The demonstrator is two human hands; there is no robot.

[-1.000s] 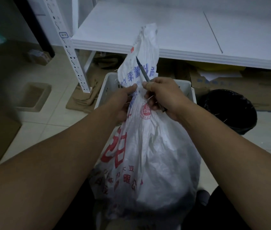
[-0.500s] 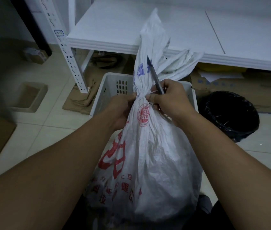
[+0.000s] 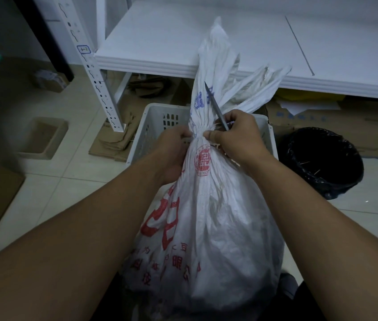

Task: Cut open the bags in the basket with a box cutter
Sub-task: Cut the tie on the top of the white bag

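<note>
Above the white slatted plastic basket (image 3: 153,126), our left hand (image 3: 174,154) is pinching the white printed woven bag (image 3: 211,228) upright at its tied neck while our right hand (image 3: 236,133), just beside, is gripping the thin grey box cutter (image 3: 215,105) pointing upward.

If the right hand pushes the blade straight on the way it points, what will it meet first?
Probably the bunched top of the bag: the right hand aims the blade up along it. Depth is unclear.

Upright white printed bag (image 3: 215,216), neck tied; box cutter (image 3: 215,106) blade seemingly against it.
</note>
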